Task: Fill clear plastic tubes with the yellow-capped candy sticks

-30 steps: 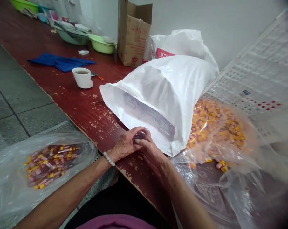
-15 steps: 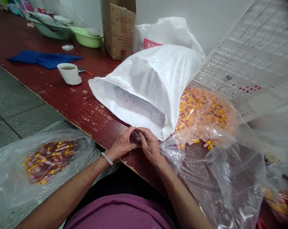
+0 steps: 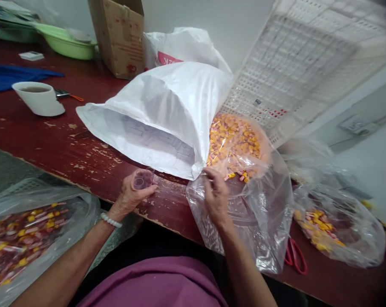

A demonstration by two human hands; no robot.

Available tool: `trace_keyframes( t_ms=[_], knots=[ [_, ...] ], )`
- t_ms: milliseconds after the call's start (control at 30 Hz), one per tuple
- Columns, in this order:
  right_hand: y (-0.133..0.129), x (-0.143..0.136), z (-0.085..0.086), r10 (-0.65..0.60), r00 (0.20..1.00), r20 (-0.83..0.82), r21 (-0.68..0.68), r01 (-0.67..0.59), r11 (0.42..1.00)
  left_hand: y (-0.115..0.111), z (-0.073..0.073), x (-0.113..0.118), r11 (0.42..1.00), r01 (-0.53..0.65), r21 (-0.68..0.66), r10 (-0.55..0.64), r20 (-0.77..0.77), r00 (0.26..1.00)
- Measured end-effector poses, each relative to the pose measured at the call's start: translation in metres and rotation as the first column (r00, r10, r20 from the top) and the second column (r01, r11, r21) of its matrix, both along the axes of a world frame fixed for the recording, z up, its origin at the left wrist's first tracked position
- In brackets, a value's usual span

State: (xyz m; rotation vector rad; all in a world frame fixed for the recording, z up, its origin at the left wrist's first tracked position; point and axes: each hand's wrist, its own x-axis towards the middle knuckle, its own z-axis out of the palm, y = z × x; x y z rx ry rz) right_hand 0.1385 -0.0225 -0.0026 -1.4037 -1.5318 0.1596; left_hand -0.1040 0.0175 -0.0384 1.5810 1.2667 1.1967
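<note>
Holding a small clear container (image 3: 143,179) above the table (image 3: 172,213), the left hand (image 3: 129,192) has a snug grip around it, its round end facing the camera and its long axis foreshortened. The right hand (image 3: 217,196) has a loosely curled grip by the near corner of the white sack (image 3: 193,85) and the clear plastic bag (image 3: 263,213); whether it pinches anything I cannot tell. The yellow-capped pieces (image 3: 234,136) lie just beyond that grip, toward the wall, nearer the right hand than the left. Faint tubular outlines (image 3: 167,140) show inside the sack's mouth, its depths hidden; the lower-left bag of wrapped pieces (image 3: 30,230) is cut off.
</note>
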Motion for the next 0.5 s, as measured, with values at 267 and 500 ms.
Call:
trace_keyframes(
  t_ms=[267,500],
  knots=[
    [0.016,0.116,-0.032,-0.127,0.930,0.345,-0.209,0.208,0.956,-0.011,0.009,0.033,0.985,0.151,-0.088,-0.123,0.266,0.956],
    [0.017,0.102,-0.046,-0.015,0.900,0.436,-0.306,0.163,0.938,-0.014,0.008,0.057,0.966,0.257,-0.015,-0.252,0.151,0.956]
  ],
)
